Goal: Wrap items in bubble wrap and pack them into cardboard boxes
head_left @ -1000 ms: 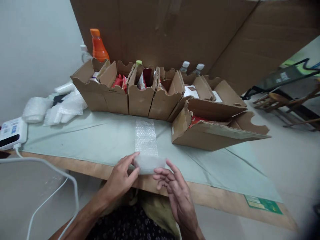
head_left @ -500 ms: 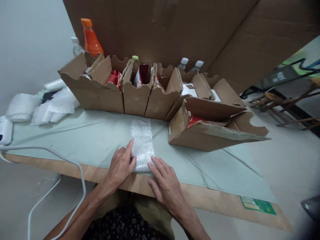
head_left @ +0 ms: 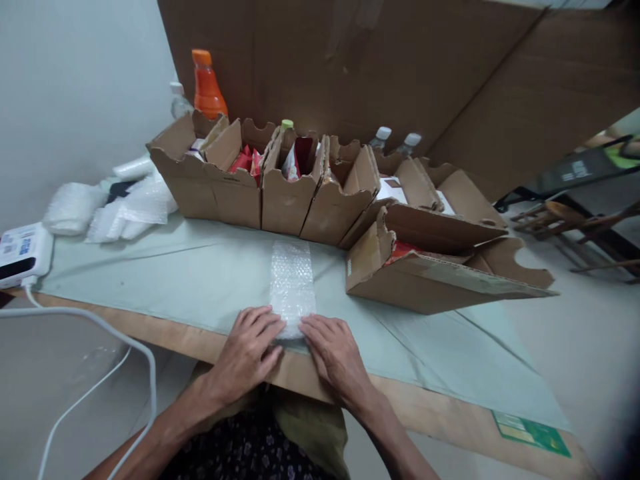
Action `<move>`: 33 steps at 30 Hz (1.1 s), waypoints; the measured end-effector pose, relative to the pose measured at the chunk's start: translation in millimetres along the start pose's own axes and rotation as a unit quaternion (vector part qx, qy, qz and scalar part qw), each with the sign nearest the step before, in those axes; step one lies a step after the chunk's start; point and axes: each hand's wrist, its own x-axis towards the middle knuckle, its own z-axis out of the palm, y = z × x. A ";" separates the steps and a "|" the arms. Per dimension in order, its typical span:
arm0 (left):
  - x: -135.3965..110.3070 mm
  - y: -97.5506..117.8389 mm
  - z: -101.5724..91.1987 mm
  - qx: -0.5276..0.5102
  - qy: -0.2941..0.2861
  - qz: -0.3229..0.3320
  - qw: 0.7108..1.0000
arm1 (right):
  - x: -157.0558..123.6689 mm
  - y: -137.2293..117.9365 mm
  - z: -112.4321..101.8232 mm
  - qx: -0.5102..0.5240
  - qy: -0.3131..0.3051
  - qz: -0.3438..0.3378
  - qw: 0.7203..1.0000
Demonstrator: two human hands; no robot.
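A strip of bubble wrap (head_left: 292, 280) lies flat on the pale green cloth, its near end close to the table's front edge. On its near left corner rest the fingertips of my left hand (head_left: 253, 347), fingers stretched out. My right hand (head_left: 337, 353) touches the near right corner, also with extended fingers. Both hands are open and face each other across the strip. Whether anything lies under the bubble wrap I cannot tell.
A row of cardboard boxes (head_left: 227, 200) with packets stands behind, and another cardboard box (head_left: 425, 287) sits to the right. Bottles, one orange (head_left: 207, 87), rise behind. Folded bubble wrap (head_left: 75, 208) and a white device (head_left: 25, 253) with a cable (head_left: 150, 373) are at left.
My left hand has come back from the strip's left side to its near corner. My right hand stays at the right corner, its fingers now closer together. The view has shifted slightly left.
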 end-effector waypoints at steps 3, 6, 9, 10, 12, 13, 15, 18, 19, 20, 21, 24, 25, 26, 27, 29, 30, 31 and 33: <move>-1.5 1.4 1.0 -0.047 0.026 -0.040 0.998 | 4.9 -3.2 -9.7 0.071 -0.016 0.044 0.996; -3.6 2.4 -3.7 -0.091 0.023 -0.101 0.990 | 6.8 -7.1 -10.0 0.133 -0.014 0.102 0.986; -4.8 1.4 -6.3 -0.099 0.017 -0.153 0.983 | 7.0 -8.2 -4.4 0.159 0.013 0.134 0.978; -4.6 0.7 -5.8 -0.098 0.018 -0.165 0.981 | 6.3 -8.2 -3.3 0.148 0.040 0.128 0.980; -3.5 -0.6 -3.7 -0.095 0.022 -0.185 0.978 | 2.8 -8.9 -4.1 0.098 0.114 0.092 0.984; -2.7 -1.1 -2.5 -0.093 0.024 -0.194 0.976 | -0.1 -9.9 -5.7 0.069 0.148 0.066 0.984; -0.7 -1.8 -0.3 -0.092 0.025 -0.206 0.974 | -6.8 -12.9 -9.5 0.023 0.173 0.017 0.985; 1.8 -3.4 1.6 -0.087 0.025 -0.207 0.974 | -13.3 -16.6 -9.1 -0.013 0.106 -0.033 0.994; 2.2 -4.2 2.0 -0.084 0.025 -0.205 0.975 | -13.2 -16.5 -6.6 -0.020 0.079 -0.042 0.996; 2.2 -4.9 2.1 -0.078 0.028 -0.202 0.976 | -11.7 -15.4 -3.6 -0.024 0.055 -0.048 0.997; 1.8 -5.6 1.8 -0.072 0.032 -0.197 0.977 | -9.2 -13.7 -0.4 -0.023 0.038 -0.050 0.998; -2.1 -5.6 -2.4 -0.038 0.060 -0.161 0.984 | 2.1 -6.6 3.6 -0.001 0.018 -0.050 0.999; -4.0 -4.9 -4.9 -0.023 0.068 -0.140 0.988 | 5.9 -4.7 2.2 0.012 0.016 -0.050 0.999; -6.0 -3.9 -7.8 -0.013 0.069 -0.116 0.991 | 9.4 -3.4 -0.5 0.028 0.011 -0.049 0.998; -7.8 -2.9 -10.7 -0.009 0.065 -0.091 0.994 | 12.4 -2.5 -3.9 0.048 0.003 -0.046 0.998; -9.8 -1.6 -15.3 -0.024 0.042 -0.056 0.997 | 17.1 -1.5 -10.9 0.094 -0.021 -0.028 0.995; -9.6 -1.8 -16.5 -0.042 0.030 -0.050 0.997 | 18.8 -1.1 -13.4 0.115 -0.035 -0.014 0.993; -8.5 -2.7 -16.9 -0.060 0.022 -0.052 0.997 | 20.0 -0.4 -14.9 0.131 -0.043 0.003 0.990; -3.5 -7.1 -15.2 -0.083 0.020 -0.073 0.994 | 20.9 1.8 -14.8 0.138 -0.028 0.036 0.989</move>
